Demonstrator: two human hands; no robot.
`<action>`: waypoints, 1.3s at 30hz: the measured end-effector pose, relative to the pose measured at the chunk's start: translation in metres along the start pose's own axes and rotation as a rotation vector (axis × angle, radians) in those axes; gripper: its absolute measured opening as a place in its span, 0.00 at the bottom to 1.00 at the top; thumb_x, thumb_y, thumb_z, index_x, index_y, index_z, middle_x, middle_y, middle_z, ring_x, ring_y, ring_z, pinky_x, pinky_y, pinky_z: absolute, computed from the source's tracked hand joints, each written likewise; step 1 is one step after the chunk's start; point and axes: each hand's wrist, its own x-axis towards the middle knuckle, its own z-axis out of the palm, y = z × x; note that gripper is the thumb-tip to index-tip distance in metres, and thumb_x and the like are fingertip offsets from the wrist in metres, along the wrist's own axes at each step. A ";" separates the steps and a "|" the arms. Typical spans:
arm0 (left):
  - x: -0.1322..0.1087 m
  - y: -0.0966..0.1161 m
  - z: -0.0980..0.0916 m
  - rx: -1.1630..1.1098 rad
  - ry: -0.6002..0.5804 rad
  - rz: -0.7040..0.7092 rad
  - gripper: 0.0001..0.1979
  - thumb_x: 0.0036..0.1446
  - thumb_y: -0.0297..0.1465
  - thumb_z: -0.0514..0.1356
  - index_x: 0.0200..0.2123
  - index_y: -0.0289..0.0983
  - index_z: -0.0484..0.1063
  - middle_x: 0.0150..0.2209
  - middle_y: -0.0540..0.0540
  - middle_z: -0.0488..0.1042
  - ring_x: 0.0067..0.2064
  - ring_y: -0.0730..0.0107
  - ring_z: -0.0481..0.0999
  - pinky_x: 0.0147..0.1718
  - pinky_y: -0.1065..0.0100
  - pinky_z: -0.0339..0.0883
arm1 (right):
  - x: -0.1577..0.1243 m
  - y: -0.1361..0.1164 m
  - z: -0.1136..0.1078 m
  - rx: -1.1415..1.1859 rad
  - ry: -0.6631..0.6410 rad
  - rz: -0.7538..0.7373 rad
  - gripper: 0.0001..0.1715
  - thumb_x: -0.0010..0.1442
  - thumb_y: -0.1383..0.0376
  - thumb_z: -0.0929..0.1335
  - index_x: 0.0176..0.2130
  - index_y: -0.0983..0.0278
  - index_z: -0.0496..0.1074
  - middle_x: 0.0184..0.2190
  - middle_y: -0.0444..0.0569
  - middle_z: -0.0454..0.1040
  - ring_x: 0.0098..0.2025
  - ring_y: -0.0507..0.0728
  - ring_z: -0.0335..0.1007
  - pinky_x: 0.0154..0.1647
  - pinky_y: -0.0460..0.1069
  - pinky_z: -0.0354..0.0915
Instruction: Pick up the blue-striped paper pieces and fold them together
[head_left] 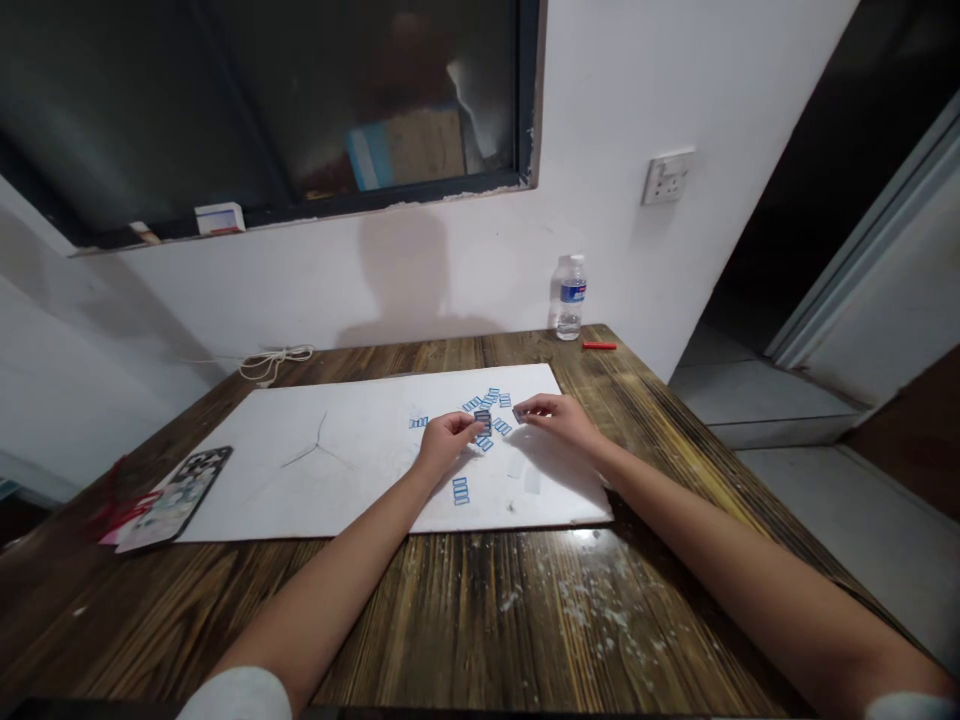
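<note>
- Left hand (448, 445) reaches over the scattered pieces, its fingertips at a dark rectangular piece (483, 421); touching it, but whether the grip is clenched on it cannot be told.
- Right hand (559, 418) rests just to the right, fingers curled inward around a small dark speck (517, 414); too small to tell if the grip holds anything.
- Small blue-and-white rectangular pieces (487, 405) lie loosely between and beyond both hands, on the far right of a white board (300, 480); one (460, 491) sits apart, nearer the person.
- The board lies on a dark-grained wooden tabletop (450, 620).
- At left, a phone in a patterned case (176, 498) lies beside the board, over a red item (120, 515).
- At the far edge: a plastic water bottle (571, 297), a red stick (599, 345) and a coiled white cord (274, 362).
</note>
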 end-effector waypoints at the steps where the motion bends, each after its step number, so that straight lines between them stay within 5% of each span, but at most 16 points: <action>1: 0.000 0.000 0.000 0.003 -0.006 -0.002 0.19 0.39 0.45 0.71 0.24 0.35 0.76 0.22 0.49 0.74 0.25 0.70 0.71 0.25 0.69 0.65 | -0.001 -0.003 0.004 0.098 0.001 0.014 0.15 0.48 0.57 0.74 0.36 0.63 0.79 0.33 0.49 0.80 0.34 0.56 0.74 0.37 0.51 0.68; 6: -0.001 -0.005 -0.001 -0.003 -0.041 -0.007 0.19 0.40 0.45 0.71 0.25 0.35 0.76 0.23 0.49 0.75 0.25 0.71 0.72 0.26 0.70 0.65 | -0.009 -0.018 0.024 0.408 0.001 0.047 0.29 0.41 0.56 0.78 0.43 0.64 0.76 0.26 0.44 0.75 0.29 0.54 0.72 0.35 0.50 0.69; 18: -0.007 0.007 -0.004 0.119 -0.273 0.097 0.17 0.45 0.44 0.68 0.23 0.35 0.76 0.23 0.47 0.75 0.27 0.70 0.72 0.30 0.69 0.63 | -0.021 -0.022 0.037 0.005 -0.035 -0.051 0.14 0.51 0.55 0.73 0.27 0.63 0.73 0.25 0.45 0.75 0.29 0.54 0.68 0.32 0.48 0.62; 25: -0.006 0.000 -0.004 0.096 -0.231 0.105 0.16 0.47 0.43 0.68 0.27 0.35 0.78 0.26 0.46 0.78 0.30 0.68 0.74 0.31 0.69 0.66 | -0.020 -0.019 0.037 0.082 -0.035 -0.021 0.15 0.53 0.54 0.71 0.26 0.63 0.71 0.23 0.44 0.73 0.27 0.53 0.67 0.30 0.48 0.60; 33: 0.001 -0.008 -0.005 0.366 0.069 0.157 0.08 0.54 0.34 0.61 0.34 0.37 0.79 0.36 0.46 0.80 0.37 0.66 0.76 0.35 0.67 0.67 | -0.017 -0.009 0.031 0.131 0.109 0.005 0.17 0.52 0.52 0.72 0.27 0.63 0.71 0.24 0.45 0.73 0.27 0.54 0.67 0.30 0.48 0.60; 39: -0.002 -0.008 -0.004 0.797 -0.033 0.224 0.12 0.51 0.38 0.66 0.38 0.41 0.79 0.42 0.46 0.78 0.47 0.57 0.72 0.48 0.59 0.64 | -0.017 -0.004 0.028 0.136 0.166 0.000 0.17 0.52 0.52 0.72 0.27 0.63 0.73 0.23 0.45 0.73 0.26 0.53 0.65 0.29 0.48 0.59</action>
